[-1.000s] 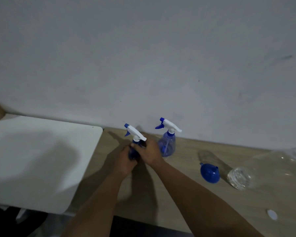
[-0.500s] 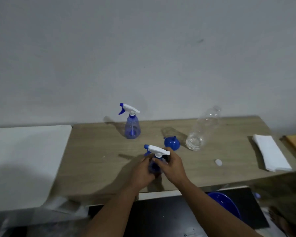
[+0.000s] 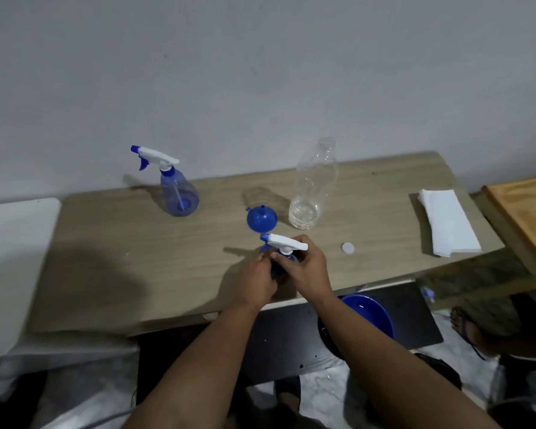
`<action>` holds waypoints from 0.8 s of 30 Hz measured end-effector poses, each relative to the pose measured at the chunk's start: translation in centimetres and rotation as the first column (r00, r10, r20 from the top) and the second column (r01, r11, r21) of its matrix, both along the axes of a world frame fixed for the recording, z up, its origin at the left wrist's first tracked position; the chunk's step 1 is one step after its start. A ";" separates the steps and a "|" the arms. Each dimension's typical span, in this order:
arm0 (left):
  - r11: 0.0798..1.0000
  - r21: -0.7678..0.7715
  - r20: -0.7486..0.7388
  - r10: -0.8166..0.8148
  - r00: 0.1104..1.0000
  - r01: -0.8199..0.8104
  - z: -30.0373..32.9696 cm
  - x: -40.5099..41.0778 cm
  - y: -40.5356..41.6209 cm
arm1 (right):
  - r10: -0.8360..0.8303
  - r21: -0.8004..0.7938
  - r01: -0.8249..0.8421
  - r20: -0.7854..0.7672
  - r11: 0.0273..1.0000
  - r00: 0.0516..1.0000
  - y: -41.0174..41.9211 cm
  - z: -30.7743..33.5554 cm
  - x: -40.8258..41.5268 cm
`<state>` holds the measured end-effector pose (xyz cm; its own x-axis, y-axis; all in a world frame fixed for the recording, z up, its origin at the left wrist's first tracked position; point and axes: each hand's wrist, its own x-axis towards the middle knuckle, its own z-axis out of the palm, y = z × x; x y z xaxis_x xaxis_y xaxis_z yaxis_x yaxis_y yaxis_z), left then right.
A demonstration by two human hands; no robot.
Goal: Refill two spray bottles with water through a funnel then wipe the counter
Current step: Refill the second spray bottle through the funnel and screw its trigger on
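A wood-grain counter [image 3: 112,261] stands against a pale wall. On it, towards the back left, a blue spray bottle [image 3: 177,193] stands upright. Near the middle a blue funnel [image 3: 261,218] rests mouth down, spout up, with an uncapped clear plastic bottle [image 3: 311,193] just to its right holding a little water. A small white cap [image 3: 347,248] lies nearer the front edge. A folded white cloth [image 3: 447,224] lies at the right end

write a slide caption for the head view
Both hands grip the near spray bottle on the counter, funnel just behind it.
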<state>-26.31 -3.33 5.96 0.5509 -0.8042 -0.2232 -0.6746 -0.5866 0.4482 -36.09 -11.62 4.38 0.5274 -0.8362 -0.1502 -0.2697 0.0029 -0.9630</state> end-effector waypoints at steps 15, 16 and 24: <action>0.990 0.098 0.056 0.092 0.994 -0.097 -1.8 0.0 0.6 | 0.312 0.070 -0.308 -0.041 0.949 0.949 -2.5 1.0 0.3; 0.989 0.102 0.063 0.098 0.993 -0.104 -2.0 0.1 0.6 | 0.296 0.076 -0.293 -0.036 0.953 0.954 -2.3 1.1 0.4; 0.993 0.075 0.074 0.084 0.994 -0.089 -2.4 0.0 0.5 | 0.342 0.059 -0.339 -0.044 0.939 0.939 -2.5 1.0 0.7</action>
<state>-26.27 -2.79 3.53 0.6341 -0.7344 -0.2421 -0.6480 -0.6755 0.3518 -35.43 -14.09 5.41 0.7696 -0.5986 -0.2222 -0.3133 -0.0508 -0.9483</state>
